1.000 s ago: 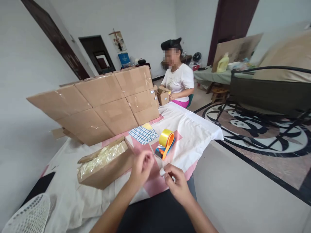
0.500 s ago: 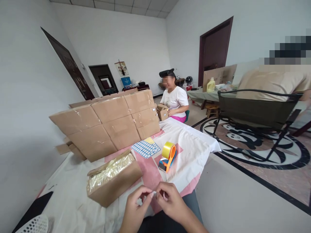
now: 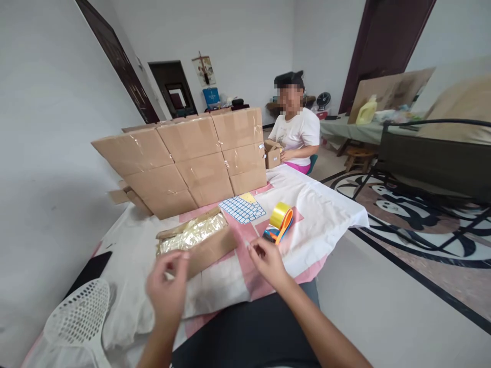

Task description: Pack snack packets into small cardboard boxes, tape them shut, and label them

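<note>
My left hand [image 3: 168,283] is raised in front of an open cardboard box [image 3: 217,250], its thumb and fingers pinched together. A small pale bit shows by its fingers, too blurred to name. Shiny clear-gold plastic packets [image 3: 195,232] fill the box up to its open top. To the right, my right hand [image 3: 266,261] hovers over the cloth with curled fingers closed; what they hold, if anything, is hidden. Just beyond it stands a tape dispenser [image 3: 284,225] with a yellow roll. A sheet of blue-bordered labels [image 3: 242,209] lies flat behind the box.
Stacked cardboard cartons [image 3: 199,163] form a wall at the back of the cloth-covered table [image 3: 326,204]. A white perforated scoop [image 3: 82,312] lies at the near left. Across the table sits a person [image 3: 297,133] with a small carton [image 3: 273,155]. A dark chair [image 3: 433,163] stands right.
My hands were together at a small white bit and are now apart, the left over by the box. The view has tilted down, bringing more of the scoop into sight.
</note>
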{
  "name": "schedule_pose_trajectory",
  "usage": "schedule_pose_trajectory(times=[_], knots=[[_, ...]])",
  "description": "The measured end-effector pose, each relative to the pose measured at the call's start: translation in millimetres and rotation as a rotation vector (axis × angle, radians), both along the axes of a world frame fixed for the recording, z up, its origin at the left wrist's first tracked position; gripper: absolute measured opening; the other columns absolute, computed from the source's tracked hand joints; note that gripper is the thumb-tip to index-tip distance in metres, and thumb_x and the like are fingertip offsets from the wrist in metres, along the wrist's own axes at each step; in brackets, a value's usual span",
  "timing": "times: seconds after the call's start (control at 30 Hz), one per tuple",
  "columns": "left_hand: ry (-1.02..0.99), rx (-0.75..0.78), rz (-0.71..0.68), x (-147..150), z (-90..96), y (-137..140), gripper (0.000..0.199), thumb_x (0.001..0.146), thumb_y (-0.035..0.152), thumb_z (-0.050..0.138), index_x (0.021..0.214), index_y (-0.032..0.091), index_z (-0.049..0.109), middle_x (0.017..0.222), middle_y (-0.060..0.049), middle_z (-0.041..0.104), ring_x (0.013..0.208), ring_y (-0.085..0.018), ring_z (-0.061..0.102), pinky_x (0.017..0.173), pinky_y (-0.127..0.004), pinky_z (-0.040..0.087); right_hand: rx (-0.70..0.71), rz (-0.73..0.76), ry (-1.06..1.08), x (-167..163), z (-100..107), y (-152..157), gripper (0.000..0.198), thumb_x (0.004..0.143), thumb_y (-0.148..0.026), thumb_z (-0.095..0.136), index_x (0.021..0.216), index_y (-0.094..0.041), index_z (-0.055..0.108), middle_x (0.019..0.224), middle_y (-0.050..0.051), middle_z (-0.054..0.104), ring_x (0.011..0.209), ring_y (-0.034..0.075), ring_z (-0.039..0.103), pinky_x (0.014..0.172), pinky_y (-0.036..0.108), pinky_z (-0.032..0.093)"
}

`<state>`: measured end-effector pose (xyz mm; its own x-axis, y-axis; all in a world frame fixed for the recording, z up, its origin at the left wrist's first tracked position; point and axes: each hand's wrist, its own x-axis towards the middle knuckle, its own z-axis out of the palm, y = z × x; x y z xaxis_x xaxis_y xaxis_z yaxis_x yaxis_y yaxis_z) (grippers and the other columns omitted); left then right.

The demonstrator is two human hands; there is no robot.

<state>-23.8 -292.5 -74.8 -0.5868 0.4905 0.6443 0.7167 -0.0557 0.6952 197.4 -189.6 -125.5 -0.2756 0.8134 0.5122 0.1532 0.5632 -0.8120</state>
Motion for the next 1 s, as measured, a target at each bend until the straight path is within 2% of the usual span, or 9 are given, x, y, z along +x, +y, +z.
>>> schedule_pose_trajectory(times=[0.1, 0.2, 0.27, 0.33, 0.43, 0.53, 0.7, 0.83, 1.0], knots=[[-0.029, 0.001, 0.227, -52, 8.9, 9, 0.043, 0.081, 0.049, 0.073, 0.115, 0.022, 0.068, 0.124, -0.010, 0.063, 0.120, -0.031, 0.057, 0.097, -0.046, 0.048, -0.002, -0.061, -0.105, -18, 7, 36, 0.016, 0.095, -0.024, 0.054, 0.087, -0.019, 0.067, 0.073, 0.001, 0.069, 0.063, 0.015, 0.062, 0.062, 0.024, 0.044], [-0.321, -0.133, 0.120, -89, -1.5, 25, 0.078, 0.068, 0.050, 0.082, 0.136, 0.023, 0.057, 0.146, -0.013, 0.049, 0.134, -0.035, 0.048, 0.108, -0.052, 0.043, -0.031, -0.063, -0.157, -41, 10, 64, 0.013, 0.091, -0.017, 0.058, 0.089, -0.020, 0.070, 0.087, 0.004, 0.075, 0.076, 0.018, 0.067, 0.071, 0.026, 0.046], [-0.514, -0.182, -0.005, -103, -10.8, 32, 0.073, 0.068, 0.051, 0.080, 0.132, 0.022, 0.059, 0.139, -0.011, 0.057, 0.123, -0.031, 0.057, 0.104, -0.046, 0.048, -0.050, -0.062, -0.193, -54, 9, 74, 0.014, 0.088, -0.013, 0.060, 0.086, -0.020, 0.072, 0.093, 0.005, 0.076, 0.085, 0.020, 0.068, 0.076, 0.027, 0.047], [-0.609, -0.222, -0.082, -110, -15.9, 36, 0.059, 0.070, 0.050, 0.077, 0.121, 0.022, 0.065, 0.121, -0.006, 0.066, 0.103, -0.023, 0.064, 0.089, -0.036, 0.054, -0.077, -0.054, -0.218, -63, 7, 75, 0.015, 0.087, -0.012, 0.060, 0.086, -0.020, 0.073, 0.095, 0.006, 0.077, 0.088, 0.021, 0.069, 0.079, 0.028, 0.047], [-0.689, -0.240, -0.125, -113, -15.1, 36, 0.049, 0.068, 0.043, 0.079, 0.111, 0.023, 0.068, 0.107, -0.001, 0.069, 0.086, -0.015, 0.061, 0.071, -0.022, 0.050, -0.121, -0.042, -0.229, -69, 0, 67, 0.015, 0.088, -0.014, 0.061, 0.089, -0.019, 0.075, 0.098, 0.007, 0.077, 0.088, 0.021, 0.069, 0.080, 0.029, 0.047], [-0.722, -0.220, -0.138, -112, -12.4, 35, 0.044, 0.069, 0.040, 0.080, 0.109, 0.024, 0.068, 0.102, 0.002, 0.068, 0.081, -0.012, 0.058, 0.062, -0.017, 0.046, -0.154, -0.031, -0.216, -69, -10, 58, 0.015, 0.089, -0.015, 0.062, 0.093, -0.018, 0.075, 0.098, 0.007, 0.078, 0.088, 0.021, 0.069, 0.081, 0.029, 0.048], [-0.735, -0.176, -0.149, -107, -14.2, 34, 0.046, 0.068, 0.038, 0.081, 0.108, 0.022, 0.068, 0.100, 0.002, 0.067, 0.081, -0.012, 0.058, 0.063, -0.016, 0.046, -0.193, -0.010, -0.167, -73, -20, 56, 0.016, 0.091, -0.017, 0.060, 0.095, -0.017, 0.075, 0.095, 0.007, 0.078, 0.082, 0.019, 0.069, 0.077, 0.028, 0.048], [-0.742, -0.167, -0.158, -104, -14.9, 33, 0.050, 0.066, 0.043, 0.081, 0.109, 0.022, 0.067, 0.100, 0.001, 0.067, 0.081, -0.012, 0.058, 0.065, -0.017, 0.045, -0.212, 0.041, -0.113, -77, -16, 62, 0.019, 0.089, -0.013, 0.058, 0.092, -0.014, 0.076, 0.090, 0.009, 0.079, 0.079, 0.019, 0.070, 0.072, 0.027, 0.047], [-0.738, -0.189, -0.174, -102, -12.9, 33, 0.053, 0.066, 0.044, 0.080, 0.112, 0.022, 0.065, 0.105, 0.000, 0.068, 0.084, -0.013, 0.060, 0.067, -0.018, 0.046, -0.191, 0.238, -0.059, -68, -11, 56, 0.026, 0.091, -0.012, 0.052, 0.081, -0.015, 0.075, 0.082, 0.005, 0.075, 0.078, 0.018, 0.068, 0.076, 0.027, 0.050]])
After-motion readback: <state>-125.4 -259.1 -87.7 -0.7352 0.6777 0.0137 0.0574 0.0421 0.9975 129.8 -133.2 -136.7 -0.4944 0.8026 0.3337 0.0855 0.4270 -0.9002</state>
